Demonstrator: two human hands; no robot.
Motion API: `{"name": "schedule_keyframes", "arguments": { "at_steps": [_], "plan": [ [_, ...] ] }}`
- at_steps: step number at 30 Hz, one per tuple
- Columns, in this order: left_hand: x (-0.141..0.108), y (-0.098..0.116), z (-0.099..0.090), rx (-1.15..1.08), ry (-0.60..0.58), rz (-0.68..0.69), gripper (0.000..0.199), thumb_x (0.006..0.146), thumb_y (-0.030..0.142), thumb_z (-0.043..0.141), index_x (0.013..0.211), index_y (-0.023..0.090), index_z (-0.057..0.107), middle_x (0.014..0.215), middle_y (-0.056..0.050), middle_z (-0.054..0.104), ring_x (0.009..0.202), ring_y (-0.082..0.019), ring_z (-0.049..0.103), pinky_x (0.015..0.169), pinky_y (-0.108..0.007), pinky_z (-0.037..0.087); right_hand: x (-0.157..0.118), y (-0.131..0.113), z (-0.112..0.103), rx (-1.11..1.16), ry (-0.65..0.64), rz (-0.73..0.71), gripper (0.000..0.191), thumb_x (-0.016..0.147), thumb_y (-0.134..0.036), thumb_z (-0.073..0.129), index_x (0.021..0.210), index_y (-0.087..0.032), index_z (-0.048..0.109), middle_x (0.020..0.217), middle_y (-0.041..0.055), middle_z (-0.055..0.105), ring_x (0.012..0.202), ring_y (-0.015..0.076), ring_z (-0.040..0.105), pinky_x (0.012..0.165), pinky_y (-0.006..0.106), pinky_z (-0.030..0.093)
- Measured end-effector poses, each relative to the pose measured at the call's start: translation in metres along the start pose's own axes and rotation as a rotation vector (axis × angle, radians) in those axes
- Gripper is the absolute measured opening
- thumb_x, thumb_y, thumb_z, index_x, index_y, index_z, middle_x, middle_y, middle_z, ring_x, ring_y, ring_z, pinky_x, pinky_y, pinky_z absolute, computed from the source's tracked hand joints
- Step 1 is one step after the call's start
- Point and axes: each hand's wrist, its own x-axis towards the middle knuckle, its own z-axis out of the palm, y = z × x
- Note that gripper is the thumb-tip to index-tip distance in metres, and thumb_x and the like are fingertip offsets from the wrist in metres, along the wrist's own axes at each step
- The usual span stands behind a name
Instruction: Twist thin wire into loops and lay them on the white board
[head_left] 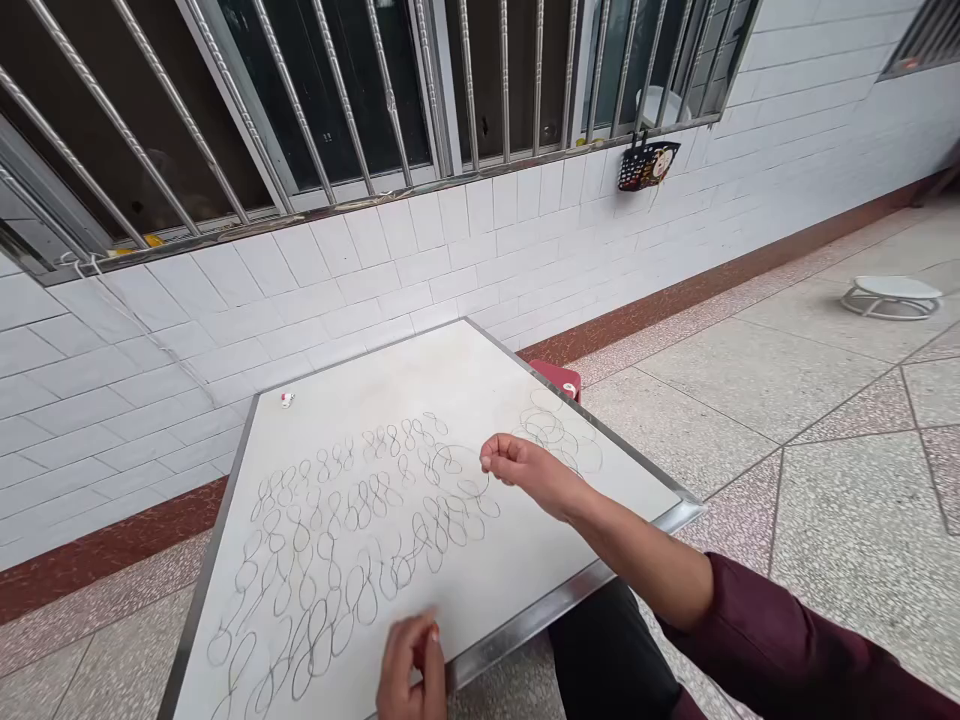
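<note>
On the white tabletop (390, 370) lie rows of thin dark loops (364, 595), many twisted into figure-eights. My right hand (529, 468) hovers over the right end of the rows, thumb and fingertips pinched together; a thin loop (474, 488) seems to run from them, its outline faint. Near the front edge, my left hand (411, 665) is closed in a pinch and slightly blurred. A small orange spot shows at its fingertips; what it holds, if anything, I cannot make out. Rounder untwisted loops (551, 430) overlap in a loose group beyond my right hand.
A small white-and-red object (287, 400) lies at the table's far left corner. Behind stands a white tiled wall (420, 245) with barred windows. A black basket (646, 165) hangs there. A red stool (556, 378) is beside the table; a white round stool (892, 292) stands farther right.
</note>
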Motion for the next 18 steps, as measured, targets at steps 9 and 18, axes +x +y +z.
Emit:
{"name": "schedule_keyframes", "arguments": {
  "at_steps": [9, 18],
  "plan": [
    [0.018, 0.094, -0.037, -0.480, -0.010, -0.310, 0.046, 0.078, 0.046, 0.072, 0.115, 0.020, 0.067, 0.108, -0.010, 0.069, 0.095, -0.021, 0.062, 0.078, -0.032, 0.048, -0.085, -0.028, 0.053, 0.577, -0.130, 0.266, 0.028, 0.074, -0.039, 0.078, 0.080, -0.018, 0.059, 0.071, -0.0029, 0.054, 0.060, 0.0080, 0.042, 0.057, 0.022, 0.032],
    [-0.021, 0.088, -0.041, -0.758, -0.148, -0.523, 0.044, 0.071, 0.037, 0.082, 0.109, 0.017, 0.074, 0.099, -0.011, 0.072, 0.086, -0.017, 0.063, 0.074, -0.028, 0.047, -0.118, -0.026, 0.073, 0.659, -0.164, 0.300, 0.030, 0.073, -0.038, 0.080, 0.079, -0.018, 0.058, 0.070, -0.0032, 0.051, 0.062, 0.0083, 0.043, 0.059, 0.021, 0.033]
  ]
}}
